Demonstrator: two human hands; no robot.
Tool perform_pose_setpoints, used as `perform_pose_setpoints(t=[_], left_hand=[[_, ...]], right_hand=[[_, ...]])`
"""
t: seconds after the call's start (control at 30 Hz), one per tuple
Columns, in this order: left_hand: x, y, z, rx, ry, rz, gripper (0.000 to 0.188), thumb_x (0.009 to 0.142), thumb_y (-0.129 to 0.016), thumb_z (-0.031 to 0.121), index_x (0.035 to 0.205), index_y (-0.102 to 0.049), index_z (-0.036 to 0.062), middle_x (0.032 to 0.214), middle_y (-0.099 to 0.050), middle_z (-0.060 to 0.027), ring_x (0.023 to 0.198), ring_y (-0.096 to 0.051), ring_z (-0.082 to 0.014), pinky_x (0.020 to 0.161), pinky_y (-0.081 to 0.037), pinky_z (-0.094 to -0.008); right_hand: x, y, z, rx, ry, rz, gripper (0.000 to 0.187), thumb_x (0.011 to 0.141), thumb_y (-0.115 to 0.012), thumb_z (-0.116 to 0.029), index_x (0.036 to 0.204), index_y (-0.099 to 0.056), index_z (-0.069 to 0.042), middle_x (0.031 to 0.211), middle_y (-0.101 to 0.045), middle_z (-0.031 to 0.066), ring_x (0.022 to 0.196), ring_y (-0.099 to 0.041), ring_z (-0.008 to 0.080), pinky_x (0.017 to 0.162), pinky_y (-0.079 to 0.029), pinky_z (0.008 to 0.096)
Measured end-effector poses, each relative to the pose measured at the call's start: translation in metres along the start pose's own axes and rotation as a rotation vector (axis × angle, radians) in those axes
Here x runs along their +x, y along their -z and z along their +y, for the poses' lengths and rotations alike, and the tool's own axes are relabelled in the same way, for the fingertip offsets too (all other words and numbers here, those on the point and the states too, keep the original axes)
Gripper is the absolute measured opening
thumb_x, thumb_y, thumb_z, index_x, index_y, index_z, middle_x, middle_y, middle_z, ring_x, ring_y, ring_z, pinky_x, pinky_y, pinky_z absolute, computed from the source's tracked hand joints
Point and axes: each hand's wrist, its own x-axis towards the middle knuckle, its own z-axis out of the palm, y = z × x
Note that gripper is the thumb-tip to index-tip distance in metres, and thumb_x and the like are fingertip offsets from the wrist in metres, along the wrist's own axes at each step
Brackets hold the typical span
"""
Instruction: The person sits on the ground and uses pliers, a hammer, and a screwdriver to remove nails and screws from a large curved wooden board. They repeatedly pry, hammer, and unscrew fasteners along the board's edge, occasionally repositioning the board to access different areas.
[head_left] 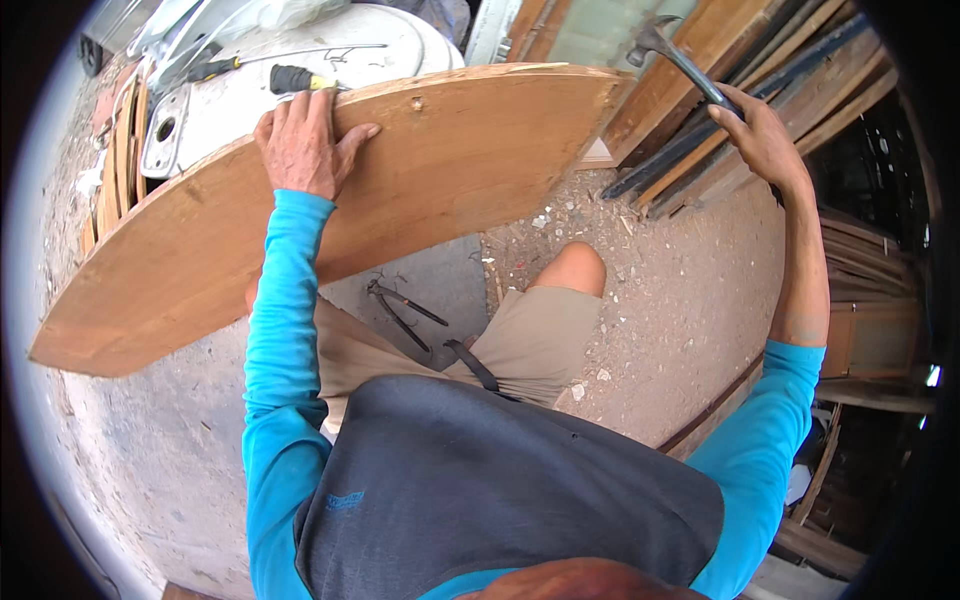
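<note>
Gritty concrete floor (690, 270) spreads around the legs (545, 315), black pincers (377, 289) lying between them. Beyond, the left hand (302, 150) grips a wooden board (440, 165), fingers over its upper edge; the right hand (758, 138) wraps its fingers round a raised claw hammer (688, 68). Bracing the board, left thumb clear of any blow, seems wise. Farther off, a white worktop (395, 35) bears a screwdriver (225, 66).

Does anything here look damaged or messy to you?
Yes. The wooden board in the left hand looks ragged and splintered along its upper edge toward the right end, while its face is smoother. Pale debris also litters the ground near the bare knee.
</note>
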Motion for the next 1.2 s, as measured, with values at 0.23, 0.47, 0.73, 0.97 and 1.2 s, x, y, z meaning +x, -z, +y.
perform_pose_setpoints(t=[0.23, 0.47, 0.73, 0.97, 1.2], left_hand=[[-0.037, 0.040, -0.019, -0.354, -0.054, 0.316, 0.055, 0.082, -0.084, 0.033, 0.126, -0.062, 0.0112, 0.130, -0.062, -0.0088, 0.126, -0.055, -0.0321, 0.108, -0.040, -0.0469], [-0.074, 0.094, -0.158, 0.116, 0.180, 0.274, 0.077, 0.069, -0.091, 0.049, 0.133, -0.060, 0.0180, 0.142, -0.055, -0.0061, 0.138, -0.045, -0.0307, 0.115, -0.031, -0.0525], [-0.084, 0.072, -0.207, 0.140, 0.267, 0.101, 0.091, 0.054, -0.091, 0.056, 0.134, -0.061, 0.0254, 0.134, -0.056, 0.0002, 0.137, -0.043, -0.0287, 0.120, -0.024, -0.0546], [-0.091, 0.069, -0.215, 0.077, 0.274, 0.175, 0.089, 0.051, -0.090, 0.058, 0.130, -0.064, 0.0258, 0.132, -0.058, 0.0002, 0.135, -0.045, -0.0270, 0.119, -0.023, -0.0543], [-0.092, 0.067, -0.214, 0.048, 0.258, 0.170, 0.088, 0.055, -0.089, 0.056, 0.132, -0.063, 0.0246, 0.131, -0.057, -0.0004, 0.134, -0.046, -0.0290, 0.120, -0.022, -0.0536]], right_hand=[[-0.067, -0.087, -0.078, 0.846, 0.178, 0.094, 0.027, 0.107, -0.057, -0.023, 0.122, -0.057, -0.001, 0.075, -0.053, -0.0027, 0.059, -0.046, 0.0025, 0.050, -0.035, 0.0199], [-0.059, -0.111, -0.246, 1.039, 0.447, -0.246, 0.048, 0.103, -0.065, -0.029, 0.137, -0.056, 0.003, 0.073, -0.053, -0.0028, 0.058, -0.046, 0.0038, 0.050, -0.036, 0.0221], [0.015, -0.075, -0.367, 0.811, 0.706, -0.042, 0.058, 0.103, -0.060, -0.035, 0.148, -0.052, 0.001, 0.070, -0.054, -0.0006, 0.058, -0.049, 0.0059, 0.052, -0.041, 0.0245], [0.027, -0.060, -0.383, 0.647, 0.658, -0.341, 0.057, 0.105, -0.059, -0.034, 0.154, -0.047, -0.006, 0.073, -0.049, -0.0042, 0.056, -0.046, 0.0035, 0.046, -0.036, 0.0209], [0.044, -0.062, -0.389, 0.689, 0.627, -0.184, 0.058, 0.104, -0.059, -0.038, 0.150, -0.051, -0.003, 0.073, -0.051, -0.0017, 0.062, -0.050, 0.0063, 0.054, -0.043, 0.0235]])
